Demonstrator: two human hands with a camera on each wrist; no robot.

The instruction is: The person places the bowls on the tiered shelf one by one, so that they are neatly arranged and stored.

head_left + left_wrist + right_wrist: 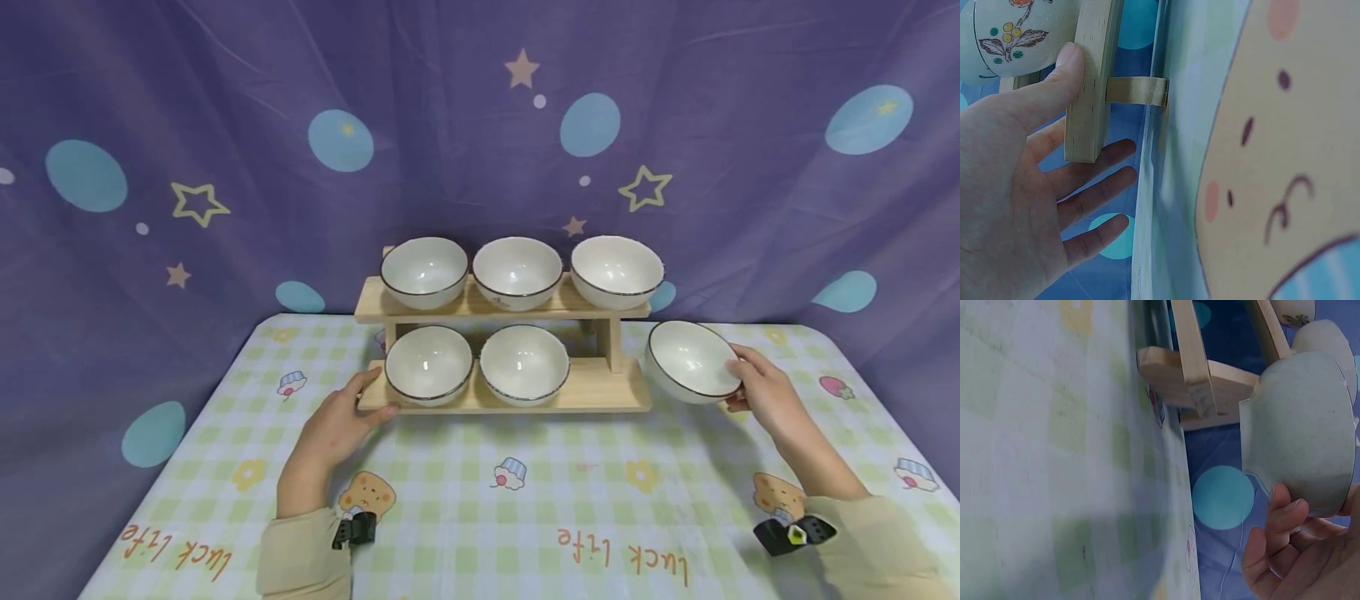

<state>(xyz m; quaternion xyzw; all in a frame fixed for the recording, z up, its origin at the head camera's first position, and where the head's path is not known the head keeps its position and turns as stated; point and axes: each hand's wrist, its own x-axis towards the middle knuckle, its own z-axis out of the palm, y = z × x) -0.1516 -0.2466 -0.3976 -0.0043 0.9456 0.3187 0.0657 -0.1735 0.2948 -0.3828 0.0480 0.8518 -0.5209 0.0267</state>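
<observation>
A two-tier wooden rack [585,389] stands on the table; three white bowls with dark rims sit on its upper board [461,309] and two on the lower, left and middle. At the lower board's left end, my left hand [333,429] holds the wood; in the left wrist view the thumb [1069,65] presses its edge while several fingers spread out. Off the rack's right side, my right hand [768,392] grips another white bowl [690,362] by its right side, tilted a little. The right wrist view shows fingers [1288,515] against this bowl's outer wall.
A green-and-white checked tablecloth [450,517] with cartoon prints covers the table. Behind the rack hangs a purple curtain [465,125] with stars and blue ovals. The lower board's right part [611,387] is bare wood beside the rack's upright post [609,346].
</observation>
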